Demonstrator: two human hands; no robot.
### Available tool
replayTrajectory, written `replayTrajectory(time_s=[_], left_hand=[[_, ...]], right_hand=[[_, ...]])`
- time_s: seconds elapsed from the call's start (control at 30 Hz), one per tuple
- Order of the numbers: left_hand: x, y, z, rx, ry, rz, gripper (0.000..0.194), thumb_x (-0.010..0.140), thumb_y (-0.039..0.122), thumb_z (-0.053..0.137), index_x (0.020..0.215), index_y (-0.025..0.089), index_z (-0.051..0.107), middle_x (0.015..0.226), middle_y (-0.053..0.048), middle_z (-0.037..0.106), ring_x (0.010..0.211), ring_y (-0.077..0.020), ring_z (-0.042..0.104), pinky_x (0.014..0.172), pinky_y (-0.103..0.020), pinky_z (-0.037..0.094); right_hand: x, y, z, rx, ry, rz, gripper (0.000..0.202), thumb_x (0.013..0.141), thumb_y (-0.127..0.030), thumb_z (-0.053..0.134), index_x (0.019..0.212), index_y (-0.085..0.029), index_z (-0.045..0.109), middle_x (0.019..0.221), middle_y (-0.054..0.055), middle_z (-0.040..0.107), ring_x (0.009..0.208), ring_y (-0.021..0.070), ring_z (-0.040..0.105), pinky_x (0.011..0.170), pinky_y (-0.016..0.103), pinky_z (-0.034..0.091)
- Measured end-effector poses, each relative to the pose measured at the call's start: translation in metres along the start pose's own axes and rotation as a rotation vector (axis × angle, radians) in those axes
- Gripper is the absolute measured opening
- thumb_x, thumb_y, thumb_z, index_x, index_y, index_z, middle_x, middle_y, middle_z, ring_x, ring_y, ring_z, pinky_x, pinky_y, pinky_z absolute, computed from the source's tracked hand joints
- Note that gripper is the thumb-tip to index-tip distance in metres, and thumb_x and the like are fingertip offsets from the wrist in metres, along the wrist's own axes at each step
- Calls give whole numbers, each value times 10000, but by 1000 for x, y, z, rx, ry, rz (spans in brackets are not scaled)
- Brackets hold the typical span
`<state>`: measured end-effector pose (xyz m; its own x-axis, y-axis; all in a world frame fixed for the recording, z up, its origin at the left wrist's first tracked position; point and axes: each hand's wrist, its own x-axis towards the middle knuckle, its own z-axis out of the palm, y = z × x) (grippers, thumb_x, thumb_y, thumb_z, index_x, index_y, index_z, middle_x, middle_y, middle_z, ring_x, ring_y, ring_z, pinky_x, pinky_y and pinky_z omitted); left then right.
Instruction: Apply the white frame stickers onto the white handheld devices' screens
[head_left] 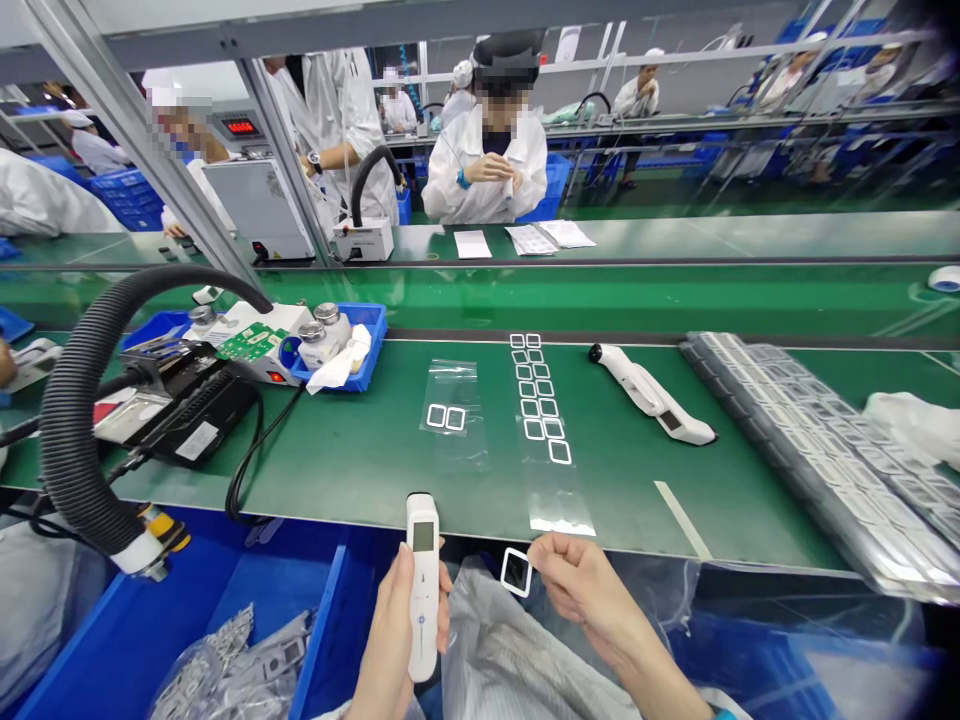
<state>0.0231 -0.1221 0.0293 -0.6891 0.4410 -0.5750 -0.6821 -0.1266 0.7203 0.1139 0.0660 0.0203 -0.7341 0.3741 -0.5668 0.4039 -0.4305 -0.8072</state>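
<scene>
My left hand is wrapped round a white handheld device, held upright with its small grey screen and buttons facing me. Between the thumb and forefinger of my right hand is a white-rimmed square screen cover with a dark window, just right of the device and apart from it. On the bench ahead lies a clear film sheet bearing several similar square covers. To its left, a smaller film piece carries two more. Another white device with a black tip rests on its side to the right.
A stack of clear trays fills the bench's right side. Left are a blue tray with metal-lidded jars, a black hose and a blue bin of bagged parts. A person sits across the green conveyor.
</scene>
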Motion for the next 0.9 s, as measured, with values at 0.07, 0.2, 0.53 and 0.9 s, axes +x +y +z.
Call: replayTrajectory(time_s=[0.07,0.2,0.53,0.9], left_hand=[[-2,-3,5,11,-9,-36,578,767,702,562,995,177,646,601,-8,612,373,-91,445,362,-214,349],[-6,-12,16,44,-86,-113,631,770,761,475,790,153,644,444,-10,538,340,-104,442,354,-208,324],[-8,-18,35,66,-112,-191,715,643,846,510,766,151,624,392,-12,524,309,-95,416,336,-192,294],[-9,-20,39,91,-143,-191,656,754,774,449,789,136,598,399,0,528,309,-93,429,325,-180,326]], right_hand=[[1,-1,1,0,-15,-31,394,681,-525,728,622,-198,517,412,-128,244,386,33,137,408,219,84],[-1,-12,8,-71,11,-172,497,651,-646,725,611,-193,527,461,-105,267,418,45,163,418,231,118],[-5,-34,40,-240,-89,-316,348,810,-519,617,684,-198,573,545,-36,502,506,113,436,517,240,352],[1,-22,36,-393,-40,-447,297,917,-413,518,736,-183,563,548,-47,483,493,108,442,498,230,361]])
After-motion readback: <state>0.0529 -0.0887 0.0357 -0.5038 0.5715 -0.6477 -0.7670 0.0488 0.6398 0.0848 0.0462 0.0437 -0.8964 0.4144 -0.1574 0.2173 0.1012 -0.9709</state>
